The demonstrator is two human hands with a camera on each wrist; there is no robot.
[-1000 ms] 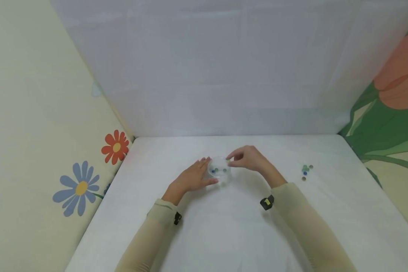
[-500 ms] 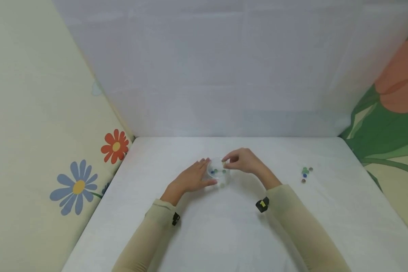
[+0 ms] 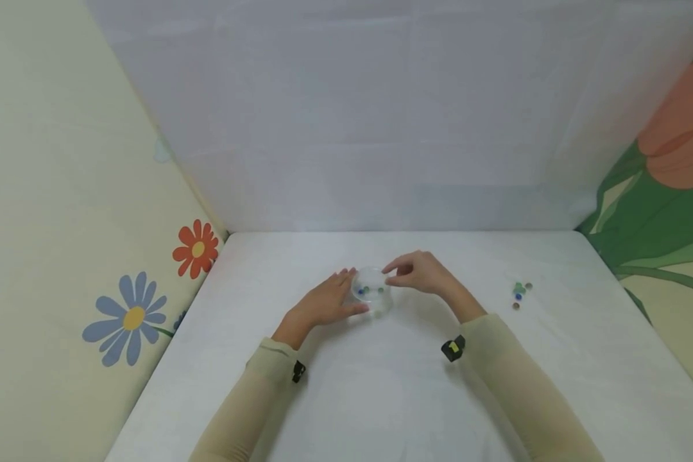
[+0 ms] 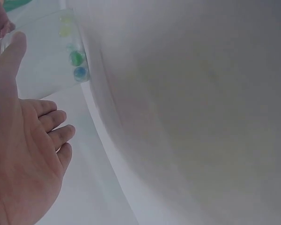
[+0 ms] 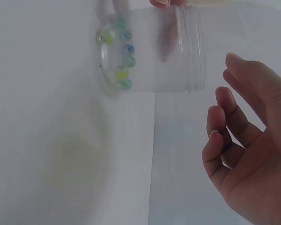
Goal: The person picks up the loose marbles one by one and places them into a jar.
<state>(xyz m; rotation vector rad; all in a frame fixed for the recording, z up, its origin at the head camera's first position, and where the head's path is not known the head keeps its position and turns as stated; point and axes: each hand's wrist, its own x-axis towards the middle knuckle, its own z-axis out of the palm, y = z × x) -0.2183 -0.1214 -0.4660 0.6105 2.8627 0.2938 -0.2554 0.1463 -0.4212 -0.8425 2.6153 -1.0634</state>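
A clear plastic jar (image 3: 373,277) stands on the white table with several green, blue and yellow glass marbles (image 5: 129,62) at its bottom. My left hand (image 3: 322,301) rests against the jar's left side, its fingers fairly straight and its thumb along the front. In the left wrist view the thumb lies near the threaded rim of the jar (image 4: 42,56). Beside the jar's mouth, on the right, hovers my right hand (image 3: 420,272). Its thumb and index finger are apart, and in the right wrist view nothing shows between the fingers of the right hand (image 5: 253,140).
A small group of loose marbles (image 3: 519,290), green, blue and brownish, lies on the table (image 3: 416,398) to the right. A white sheet (image 3: 346,141) hangs behind the table. Flower-patterned panels flank both sides.
My right hand pinched a yellowish marble and moved left over the jar's mouth. Now it has let the marble go and drawn back slightly to the right. My left hand stays put.
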